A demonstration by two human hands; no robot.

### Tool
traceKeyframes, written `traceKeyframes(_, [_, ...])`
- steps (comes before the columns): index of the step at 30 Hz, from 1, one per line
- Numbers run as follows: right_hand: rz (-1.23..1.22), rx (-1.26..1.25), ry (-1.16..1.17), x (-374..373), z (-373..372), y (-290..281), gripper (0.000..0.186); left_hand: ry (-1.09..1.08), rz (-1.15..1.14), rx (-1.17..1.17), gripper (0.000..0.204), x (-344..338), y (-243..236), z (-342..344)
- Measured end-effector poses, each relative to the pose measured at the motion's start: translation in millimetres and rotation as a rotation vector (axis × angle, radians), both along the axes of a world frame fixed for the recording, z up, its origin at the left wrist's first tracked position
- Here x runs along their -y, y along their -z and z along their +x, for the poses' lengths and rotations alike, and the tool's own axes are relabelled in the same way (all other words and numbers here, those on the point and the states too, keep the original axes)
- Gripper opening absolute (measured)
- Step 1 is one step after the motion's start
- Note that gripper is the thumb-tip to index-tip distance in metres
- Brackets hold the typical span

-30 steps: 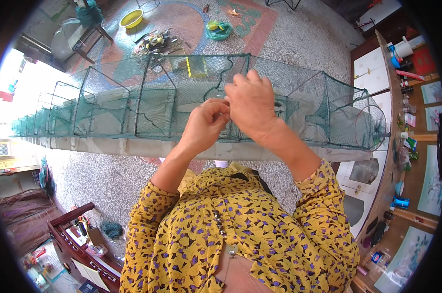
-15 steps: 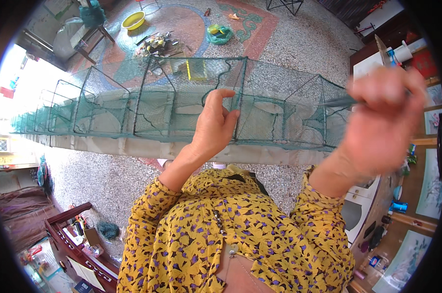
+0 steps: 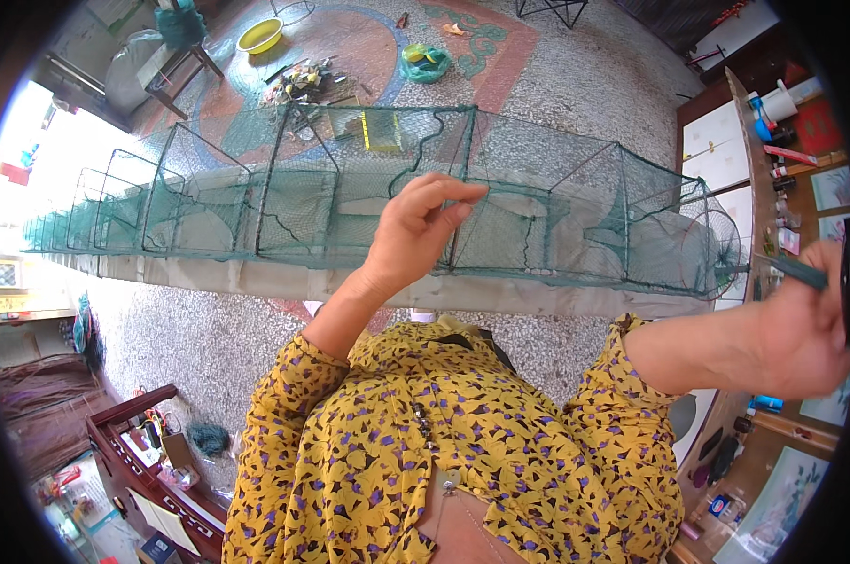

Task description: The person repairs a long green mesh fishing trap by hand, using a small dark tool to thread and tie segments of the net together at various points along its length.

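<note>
A long green netting fish trap with dark square frames stretches from left to right in front of me. My left hand is raised before one of its upright frames, thumb and forefinger pinched together; whatever may be between them is too small to make out. At the far right, my right hand closes around a bunched green netting tail just beyond the trap's tapered end. Part of that hand is cut off by the dark rim of the view.
The trap lies along a pale cloth-covered bench. On the floor beyond are a yellow basin, a scrap pile and a green plastic bag. A dark red wooden stand is at lower left; a cluttered cabinet lines the right.
My right hand has moved right and down, drawing the green tail outward, so the trap's tapered end now shows. The left hand has shifted slightly, its thumb and forefinger coming together.
</note>
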State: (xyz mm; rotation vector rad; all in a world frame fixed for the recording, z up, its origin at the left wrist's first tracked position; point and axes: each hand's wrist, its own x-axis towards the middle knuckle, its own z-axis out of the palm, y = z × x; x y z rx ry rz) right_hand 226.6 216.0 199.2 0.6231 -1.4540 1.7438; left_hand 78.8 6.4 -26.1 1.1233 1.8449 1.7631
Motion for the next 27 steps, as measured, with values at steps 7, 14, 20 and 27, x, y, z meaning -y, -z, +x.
traceKeyframes(7, [0.69, 0.587, 0.583, 30.5, -56.5, 106.6, 0.01, -0.04, -0.067, -0.123, 0.011, 27.5, -8.5, 6.0])
traceKeyframes(14, [1.042, 0.827, 0.548, 38.1, -54.5, 171.7, 0.007, -0.062, -0.145, -0.261, 0.009, 34.7, -9.0, 15.6])
traceKeyframes(20, [1.053, 0.812, 0.55, 47.3, -57.8, 184.4, 0.005, -0.01, -0.201, -0.023, 0.009, 33.1, -0.5, 10.3])
traceKeyframes(27, [0.804, 0.86, 0.558, 65.0, -63.9, 203.8, 0.015, 0.012, -0.2, 0.339, 0.01, 30.3, 3.6, 5.4])
